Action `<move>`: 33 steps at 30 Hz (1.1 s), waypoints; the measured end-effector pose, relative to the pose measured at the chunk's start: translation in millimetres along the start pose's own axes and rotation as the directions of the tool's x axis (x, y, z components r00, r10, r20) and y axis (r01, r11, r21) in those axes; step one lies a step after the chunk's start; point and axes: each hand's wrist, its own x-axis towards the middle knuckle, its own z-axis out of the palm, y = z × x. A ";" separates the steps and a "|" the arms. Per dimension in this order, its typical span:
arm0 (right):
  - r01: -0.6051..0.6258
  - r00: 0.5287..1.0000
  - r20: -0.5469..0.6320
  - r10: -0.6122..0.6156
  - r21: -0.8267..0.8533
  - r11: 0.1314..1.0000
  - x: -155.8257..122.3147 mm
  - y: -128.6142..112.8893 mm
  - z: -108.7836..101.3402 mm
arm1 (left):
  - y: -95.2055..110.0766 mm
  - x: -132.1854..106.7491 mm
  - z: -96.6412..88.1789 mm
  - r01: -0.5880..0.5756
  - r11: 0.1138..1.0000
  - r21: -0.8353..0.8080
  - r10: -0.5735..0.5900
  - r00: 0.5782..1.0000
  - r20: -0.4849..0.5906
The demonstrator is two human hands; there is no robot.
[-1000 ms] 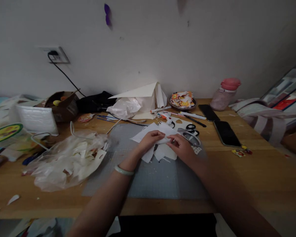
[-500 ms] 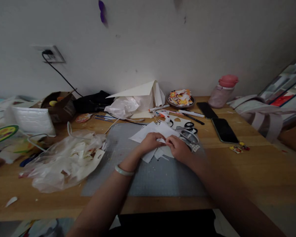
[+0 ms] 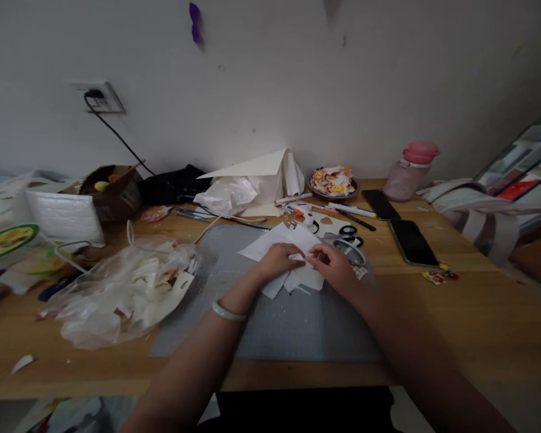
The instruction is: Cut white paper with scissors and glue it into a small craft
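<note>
My left hand point(image 3: 278, 261) has its fingers pinched over a small white piece of paper point(image 3: 301, 257), above the grey cutting mat point(image 3: 275, 337). My right hand point(image 3: 333, 267) meets it from the other side, thumb and fingertips closed at the piece's right end. Most of the piece is hidden by my fingers. Sheets of white paper point(image 3: 264, 242) lie under and behind both hands, with cut scraps point(image 3: 293, 281) just below them. Scissors with black handles point(image 3: 348, 230) and a clear tape-like ring point(image 3: 358, 252) lie beyond my right hand.
A plastic bag of scraps point(image 3: 117, 300) spreads left of the mat. Behind are a glue gun point(image 3: 307, 211), markers point(image 3: 351, 209) and a bowl of paper cutouts point(image 3: 332, 182). Two phones point(image 3: 412, 242) and a pink bottle point(image 3: 408, 171) stand or lie at right.
My right hand's fingers have loosened and spread slightly at the paper piece. My left hand keeps nearly the same pinch. The whole view has shifted a little.
</note>
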 end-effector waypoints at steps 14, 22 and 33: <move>-0.040 0.986 -0.158 0.046 0.038 0.998 3.0 4.8 -3.7 | 0.5 -2.6 1.9 0.105 0.994 -0.004 -0.104 0.984 -0.144; -0.073 0.990 -0.111 0.083 0.087 0.993 4.3 5.4 -0.2 | 10.4 -4.9 2.1 0.227 0.963 -0.142 -0.259 0.927 -0.272; -0.101 0.991 0.118 0.065 0.323 0.941 -2.4 2.4 10.5 | 3.9 -5.6 7.5 0.009 0.980 -0.200 -0.095 0.899 -0.427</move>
